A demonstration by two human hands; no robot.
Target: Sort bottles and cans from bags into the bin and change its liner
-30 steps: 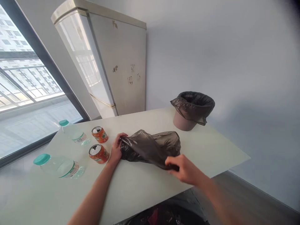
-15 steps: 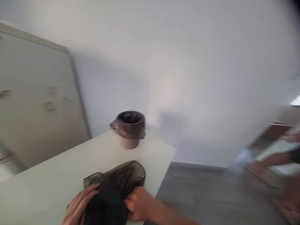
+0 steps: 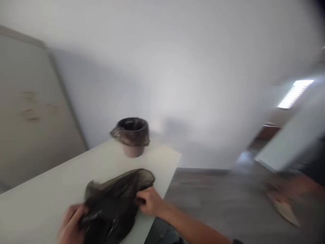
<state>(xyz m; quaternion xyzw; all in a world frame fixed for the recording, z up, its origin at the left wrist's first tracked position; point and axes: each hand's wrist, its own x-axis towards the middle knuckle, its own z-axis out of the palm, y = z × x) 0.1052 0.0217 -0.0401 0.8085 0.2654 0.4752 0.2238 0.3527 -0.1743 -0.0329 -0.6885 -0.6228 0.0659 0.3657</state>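
A black see-through trash bag point(image 3: 114, 206) hangs loose and crumpled between my two hands over the near part of the white table point(image 3: 50, 189). My left hand point(image 3: 72, 223), blurred by motion, grips its left edge near the bottom of the view. With fingers curled closed, my right hand point(image 3: 149, 201) pinches the bag's right side, just below its raised rim. Farther back on the table stands a small pinkish bin point(image 3: 133, 151), upright. A dark liner point(image 3: 132, 137) is folded over that bin's rim and hangs down around its upper half.
Behind the table rises a white wall point(image 3: 190, 84), with a grey board point(image 3: 33, 84) at the left. The table's right edge drops to a grey floor point(image 3: 198, 203). Another person's blurred arm point(image 3: 297, 184) shows at the right, near a white surface point(image 3: 281, 145).
My left hand has gone from lying over the bag to gripping its left edge. The bag is spread wider and more of it shows. The whole view has shifted to the right.
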